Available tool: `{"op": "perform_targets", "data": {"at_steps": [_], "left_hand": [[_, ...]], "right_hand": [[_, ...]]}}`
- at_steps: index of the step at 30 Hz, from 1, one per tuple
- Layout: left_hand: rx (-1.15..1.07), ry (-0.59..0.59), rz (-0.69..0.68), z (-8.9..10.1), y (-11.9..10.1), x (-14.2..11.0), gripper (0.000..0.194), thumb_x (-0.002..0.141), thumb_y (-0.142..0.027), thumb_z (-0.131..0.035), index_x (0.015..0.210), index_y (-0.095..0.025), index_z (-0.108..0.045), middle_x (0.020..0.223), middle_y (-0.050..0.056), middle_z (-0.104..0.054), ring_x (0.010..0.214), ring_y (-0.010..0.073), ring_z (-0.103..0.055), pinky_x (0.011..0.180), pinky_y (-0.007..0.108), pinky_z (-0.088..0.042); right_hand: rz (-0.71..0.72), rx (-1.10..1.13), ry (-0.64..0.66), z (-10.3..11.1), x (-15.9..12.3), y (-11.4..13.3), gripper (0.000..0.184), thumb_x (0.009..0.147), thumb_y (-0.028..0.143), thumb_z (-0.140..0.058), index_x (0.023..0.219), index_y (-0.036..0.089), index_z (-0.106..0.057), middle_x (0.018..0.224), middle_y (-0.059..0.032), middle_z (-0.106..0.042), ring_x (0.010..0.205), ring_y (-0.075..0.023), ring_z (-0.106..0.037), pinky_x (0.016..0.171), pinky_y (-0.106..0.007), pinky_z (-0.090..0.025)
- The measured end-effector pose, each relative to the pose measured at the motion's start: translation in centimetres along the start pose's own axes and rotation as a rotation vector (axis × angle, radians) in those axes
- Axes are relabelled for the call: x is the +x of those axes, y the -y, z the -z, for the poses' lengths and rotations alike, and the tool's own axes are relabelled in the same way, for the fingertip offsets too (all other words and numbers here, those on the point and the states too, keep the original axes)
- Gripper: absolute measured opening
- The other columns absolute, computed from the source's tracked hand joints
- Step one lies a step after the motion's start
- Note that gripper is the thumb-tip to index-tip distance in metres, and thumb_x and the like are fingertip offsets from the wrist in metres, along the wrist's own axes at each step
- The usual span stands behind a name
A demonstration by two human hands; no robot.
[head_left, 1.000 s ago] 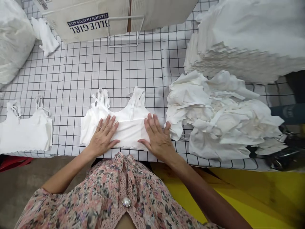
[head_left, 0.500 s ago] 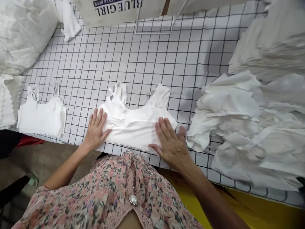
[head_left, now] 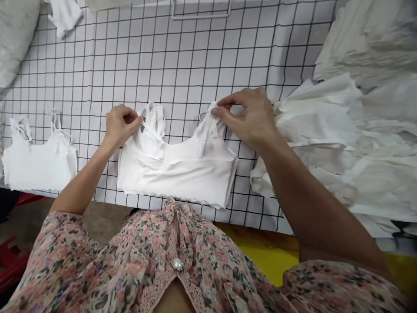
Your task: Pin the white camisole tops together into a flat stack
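Observation:
A small pile of white camisole tops [head_left: 182,178] lies in front of me near the table's edge, hem toward me and straps pointing away. My left hand [head_left: 120,124] pinches the strap at the upper left of the top piece. At the upper right, my right hand [head_left: 249,115] grips the other strap between thumb and fingers. The cloth over the lower part is slightly wrinkled, and the layers beneath show at the right side.
Another pile of white tops [head_left: 41,167] lies to the left. Loose white garments [head_left: 325,130] are heaped at the right, with stacked white cloth [head_left: 368,39] behind. A white wire frame [head_left: 201,16] and a white cloth piece [head_left: 65,17] are on the checked tablecloth [head_left: 182,78].
Both hands have left the flat of the top and moved up to its straps, closing on them. The view has tilted down, so the box at the back is mostly out of view.

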State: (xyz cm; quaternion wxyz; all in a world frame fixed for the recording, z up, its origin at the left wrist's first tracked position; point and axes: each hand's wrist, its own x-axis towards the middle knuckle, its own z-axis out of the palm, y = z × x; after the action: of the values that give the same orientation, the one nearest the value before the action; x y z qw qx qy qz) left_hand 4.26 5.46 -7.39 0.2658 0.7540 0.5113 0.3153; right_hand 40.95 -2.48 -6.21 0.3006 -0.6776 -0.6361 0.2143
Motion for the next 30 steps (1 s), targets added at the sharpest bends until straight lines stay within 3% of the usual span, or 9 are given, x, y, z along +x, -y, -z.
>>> {"op": "perform_targets", "data": {"at_steps": [6, 10, 11, 14, 17, 22, 25, 27, 30], "left_hand": [[-0.090, -0.062, 0.098, 1.2, 0.5, 2.6, 0.034, 0.093, -0.035, -0.087, 0.081, -0.020, -0.059, 0.077, -0.006, -0.061, 0.072, 0.0072, -0.052, 0.070, 0.027, -0.049], [0.066, -0.121, -0.037, 3.2, -1.5, 0.0, 0.033, 0.099, -0.047, -0.083, 0.100, -0.021, -0.062, 0.097, -0.003, -0.069, 0.090, 0.0115, -0.061, 0.084, 0.033, -0.052], [0.107, -0.098, -0.107, 3.7, -2.3, -1.5, 0.029, 0.101, -0.047, -0.079, 0.102, -0.022, -0.064, 0.101, 0.000, -0.072, 0.094, 0.0153, -0.064, 0.085, 0.036, -0.051], [0.237, 0.203, -0.283, 4.9, -3.7, -6.1, 0.024, 0.105, -0.048, -0.072, 0.115, -0.027, -0.068, 0.110, 0.003, -0.077, 0.105, 0.0240, -0.068, 0.095, 0.044, -0.049], [0.371, 0.291, -0.289, 5.2, -3.1, -8.7, 0.031, 0.101, -0.056, -0.075, 0.116, -0.029, -0.070, 0.106, 0.004, -0.078, 0.109, 0.0295, -0.068, 0.101, 0.048, -0.043], [0.320, 0.247, -0.131, 4.7, -1.2, -8.1, 0.023, 0.102, -0.048, -0.072, 0.094, -0.027, -0.068, 0.091, 0.004, -0.072, 0.100, 0.0276, -0.066, 0.099, 0.047, -0.047], [0.256, 0.134, -0.102, 4.8, -1.6, -8.3, 0.017, 0.099, -0.041, -0.073, 0.099, -0.025, -0.067, 0.110, 0.008, -0.071, 0.113, 0.0282, -0.066, 0.104, 0.048, -0.053], [0.271, 0.040, -0.067, 5.1, -2.3, -9.4, 0.021, 0.094, -0.039, -0.078, 0.105, -0.024, -0.068, 0.122, 0.011, -0.069, 0.122, 0.0291, -0.065, 0.106, 0.047, -0.054], [0.288, -0.049, 0.100, 5.7, -3.3, -12.2, 0.031, 0.091, -0.041, -0.081, 0.111, -0.023, -0.068, 0.111, 0.008, -0.071, 0.103, 0.0242, -0.067, 0.092, 0.039, -0.056]], "right_hand": [[0.055, -0.021, 0.010, 0.3, 0.7, 0.9, 0.028, 0.106, 0.049, -0.059, 0.103, 0.027, -0.076, 0.111, -0.0122, -0.077, 0.117, -0.0351, -0.059, 0.108, -0.057, -0.046], [0.181, -0.074, -0.099, 1.8, -2.4, 1.5, 0.028, 0.111, 0.046, -0.053, 0.115, 0.026, -0.073, 0.104, -0.0108, -0.077, 0.108, -0.0321, -0.063, 0.105, -0.054, -0.047], [0.224, -0.077, -0.130, 2.2, -3.8, 1.4, 0.025, 0.110, 0.044, -0.055, 0.108, 0.026, -0.072, 0.096, -0.0086, -0.076, 0.100, -0.0296, -0.064, 0.100, -0.052, -0.048], [0.333, -0.094, -0.173, 2.9, -8.7, 1.0, 0.022, 0.108, 0.034, -0.063, 0.088, 0.024, -0.067, 0.079, -0.0019, -0.072, 0.078, -0.0214, -0.062, 0.086, -0.042, -0.048], [0.325, -0.179, -0.190, 2.6, -13.3, 0.8, 0.018, 0.105, 0.029, -0.069, 0.089, 0.022, -0.066, 0.080, -0.0014, -0.072, 0.080, -0.0211, -0.060, 0.083, -0.040, -0.045], [0.220, -0.405, -0.214, 0.7, -18.2, 1.0, 0.027, 0.107, 0.035, -0.067, 0.083, 0.022, -0.065, 0.078, -0.0028, -0.070, 0.087, -0.0255, -0.061, 0.105, -0.051, -0.041], [0.151, -0.427, -0.249, 0.0, -19.8, 1.0, 0.029, 0.108, 0.037, -0.065, 0.083, 0.022, -0.064, 0.078, -0.0036, -0.069, 0.089, -0.0261, -0.061, 0.108, -0.052, -0.041], [0.083, -0.384, -0.271, -0.2, -20.7, 0.9, 0.031, 0.109, 0.041, -0.062, 0.084, 0.022, -0.064, 0.078, -0.0044, -0.068, 0.090, -0.0263, -0.060, 0.108, -0.052, -0.042], [-0.003, -0.335, -0.266, -0.7, -21.7, 1.2, 0.037, 0.109, 0.047, -0.059, 0.082, 0.022, -0.062, 0.076, -0.0049, -0.063, 0.093, -0.0279, -0.059, 0.109, -0.054, -0.041]]}}
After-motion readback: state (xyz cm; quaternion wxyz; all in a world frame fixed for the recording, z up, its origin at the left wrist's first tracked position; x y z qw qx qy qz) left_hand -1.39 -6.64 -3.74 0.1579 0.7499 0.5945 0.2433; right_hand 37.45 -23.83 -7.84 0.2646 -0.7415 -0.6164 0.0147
